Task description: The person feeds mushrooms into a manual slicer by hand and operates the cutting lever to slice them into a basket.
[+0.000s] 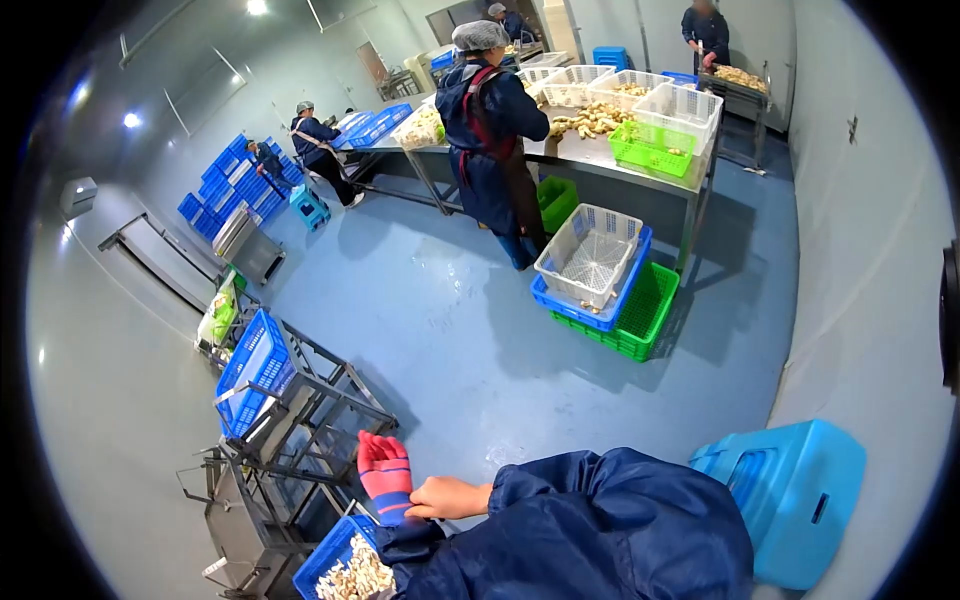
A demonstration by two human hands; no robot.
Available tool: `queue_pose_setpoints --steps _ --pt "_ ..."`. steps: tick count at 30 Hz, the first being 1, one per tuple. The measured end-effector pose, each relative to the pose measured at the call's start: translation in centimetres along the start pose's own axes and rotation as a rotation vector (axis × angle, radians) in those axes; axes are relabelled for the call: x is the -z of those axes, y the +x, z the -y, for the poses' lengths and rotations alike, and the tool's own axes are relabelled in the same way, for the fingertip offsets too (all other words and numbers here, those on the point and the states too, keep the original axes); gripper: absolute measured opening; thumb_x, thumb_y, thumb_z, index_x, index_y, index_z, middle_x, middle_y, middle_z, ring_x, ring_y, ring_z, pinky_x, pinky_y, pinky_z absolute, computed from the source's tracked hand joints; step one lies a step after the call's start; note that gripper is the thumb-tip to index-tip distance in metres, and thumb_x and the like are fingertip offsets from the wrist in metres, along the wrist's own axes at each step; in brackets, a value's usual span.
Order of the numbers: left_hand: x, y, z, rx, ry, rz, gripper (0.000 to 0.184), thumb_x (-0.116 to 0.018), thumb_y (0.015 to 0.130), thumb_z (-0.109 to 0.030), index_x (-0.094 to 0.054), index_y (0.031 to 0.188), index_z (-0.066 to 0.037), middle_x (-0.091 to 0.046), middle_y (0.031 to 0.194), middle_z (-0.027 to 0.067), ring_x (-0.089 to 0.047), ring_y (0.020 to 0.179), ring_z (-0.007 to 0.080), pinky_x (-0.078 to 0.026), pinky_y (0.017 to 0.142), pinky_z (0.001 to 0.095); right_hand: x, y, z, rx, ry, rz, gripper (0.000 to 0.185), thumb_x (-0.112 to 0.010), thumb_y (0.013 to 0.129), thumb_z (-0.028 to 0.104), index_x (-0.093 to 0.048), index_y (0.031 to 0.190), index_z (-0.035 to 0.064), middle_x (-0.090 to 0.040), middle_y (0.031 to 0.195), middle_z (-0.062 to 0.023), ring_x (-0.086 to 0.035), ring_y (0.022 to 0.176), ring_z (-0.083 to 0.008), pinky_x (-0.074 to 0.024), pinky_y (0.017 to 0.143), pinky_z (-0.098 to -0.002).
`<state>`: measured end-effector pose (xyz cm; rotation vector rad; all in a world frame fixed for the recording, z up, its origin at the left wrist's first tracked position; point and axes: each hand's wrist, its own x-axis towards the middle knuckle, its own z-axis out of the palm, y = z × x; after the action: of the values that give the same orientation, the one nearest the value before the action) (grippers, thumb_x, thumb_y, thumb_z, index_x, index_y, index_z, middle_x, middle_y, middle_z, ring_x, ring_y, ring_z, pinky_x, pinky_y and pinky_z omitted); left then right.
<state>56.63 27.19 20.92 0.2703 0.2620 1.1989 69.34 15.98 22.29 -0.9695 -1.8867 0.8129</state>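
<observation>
My left hand (384, 464) is raised near the bottom of the view, in a pink glove with a blue striped cuff. Its fingers are loosely bent and apart, with nothing seen in them. From the right, my bare right hand (450, 498) reaches across, its fingers closed on the glove cuff (394, 505) at my left wrist. Both arms wear dark blue sleeves (600, 510). Just below my left hand is a blue basket (318, 562) holding small pale pieces (358, 577).
Metal racks (310, 400) with a blue crate (262, 368) stand at left, a blue stool (800, 490) at right. Stacked crates (645, 310) sit beside a long table (590, 152) bearing baskets and pale produce. A co-worker (490, 140) stands there; several others are farther back.
</observation>
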Motion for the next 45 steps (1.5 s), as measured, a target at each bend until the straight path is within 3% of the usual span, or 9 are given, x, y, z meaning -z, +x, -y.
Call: queue_pose_setpoints --steps 9,12,17,21,28,33,37,40,45 --pt "4.4 -3.0 0.9 0.009 -0.147 -0.111 0.027 -0.05 0.088 -0.019 -0.059 0.112 -0.009 -0.065 0.104 0.0037 -0.06 0.092 0.0184 -0.042 0.089 0.0378 -3.6 -3.1 -1.7 0.15 -0.167 0.196 0.034 -0.05 0.086 0.033 -0.054 0.069 0.0039 -0.054 0.06 -0.0204 -0.054 0.059 -0.0397 -0.0407 0.053 -0.0474" --pt "3.5 -4.3 1.0 -0.084 -0.177 -0.084 0.028 -0.05 0.089 -0.018 -0.058 0.113 -0.008 -0.064 0.105 0.0047 -0.059 0.093 0.0186 -0.042 0.09 0.0383 -3.5 -4.0 -1.3 0.367 0.132 0.298 0.034 -0.049 0.085 0.034 -0.053 0.07 0.0042 -0.054 0.061 -0.0207 -0.054 0.059 -0.0404 -0.0413 0.053 -0.0483" --pt "5.4 -5.2 0.3 -0.099 -0.255 -0.05 0.03 -0.052 0.088 -0.019 -0.056 0.114 -0.007 -0.064 0.105 0.0062 -0.059 0.094 0.0186 -0.041 0.09 0.0382 -4.9 -3.9 -2.2 0.205 0.13 0.179 0.036 -0.049 0.088 0.034 -0.058 0.075 0.0016 -0.057 0.066 -0.0197 -0.056 0.061 -0.0378 -0.0431 0.053 -0.0437" --pt "7.3 -6.9 0.8 -0.1 -0.296 -0.095 0.03 -0.052 0.087 -0.02 -0.057 0.113 -0.008 -0.065 0.102 0.0051 -0.06 0.092 0.0183 -0.041 0.09 0.0383 -1.6 -3.4 -0.2 -0.353 0.222 0.43 0.049 -0.043 0.091 0.043 -0.062 0.077 0.0002 -0.063 0.07 -0.0147 -0.062 0.065 -0.0279 -0.0475 0.057 -0.0379" --pt "6.4 -8.9 1.0 -0.142 -0.357 -0.089 0.03 -0.05 0.088 -0.022 -0.057 0.113 -0.007 -0.065 0.102 0.006 -0.06 0.091 0.0193 -0.042 0.089 0.0388 -6.3 -4.4 -2.6 -0.262 0.517 0.6 0.052 -0.047 0.089 0.044 -0.058 0.077 -0.0052 -0.06 0.069 -0.0178 -0.06 0.064 -0.0243 -0.0458 0.061 -0.0361" --pt "7.7 -10.3 0.3 -0.155 -0.383 -0.195 0.03 -0.051 0.087 -0.023 -0.057 0.112 -0.008 -0.065 0.101 0.0059 -0.06 0.089 0.0192 -0.042 0.089 0.0386 -6.9 -3.7 -2.0 -0.028 0.354 0.615 0.038 -0.053 0.088 0.032 -0.06 0.074 -0.002 -0.061 0.064 -0.008 -0.055 0.054 -0.0152 -0.0423 0.05 -0.0325" --pt "8.9 -12.5 -1.4 -0.221 -0.311 -0.234 0.026 -0.051 0.087 -0.021 -0.059 0.109 -0.008 -0.065 0.1 0.006 -0.06 0.088 0.0193 -0.044 0.087 0.0389 -7.6 -3.5 -1.5 -0.09 0.471 0.768 0.033 -0.053 0.088 0.031 -0.064 0.082 0.0002 -0.064 0.071 -0.0063 -0.059 0.063 -0.0133 -0.0474 0.056 -0.0283" --pt "11.1 -16.3 -4.3 -0.362 -0.232 -0.31 0.025 -0.051 0.088 -0.021 -0.06 0.108 -0.008 -0.066 0.097 0.005 -0.06 0.087 0.0192 -0.046 0.085 0.0386 -8.9 -3.0 -1.9 -0.549 0.541 0.96 0.03 -0.053 0.088 0.029 -0.063 0.091 0.0006 -0.065 0.076 -0.0057 -0.06 0.067 -0.0136 -0.0486 0.06 -0.0269" --pt "14.9 -29.1 -5.2 -0.625 -0.229 -0.635 0.024 -0.051 0.087 -0.019 -0.059 0.108 -0.01 -0.065 0.094 0.0024 -0.06 0.087 0.0187 -0.047 0.081 0.0386 -9.7 -1.1 -1.0 -0.463 0.345 1.11 0.029 -0.05 0.088 0.021 -0.06 0.105 0.0 -0.065 0.089 -0.0081 -0.062 0.076 -0.0144 -0.0488 0.065 -0.0263"
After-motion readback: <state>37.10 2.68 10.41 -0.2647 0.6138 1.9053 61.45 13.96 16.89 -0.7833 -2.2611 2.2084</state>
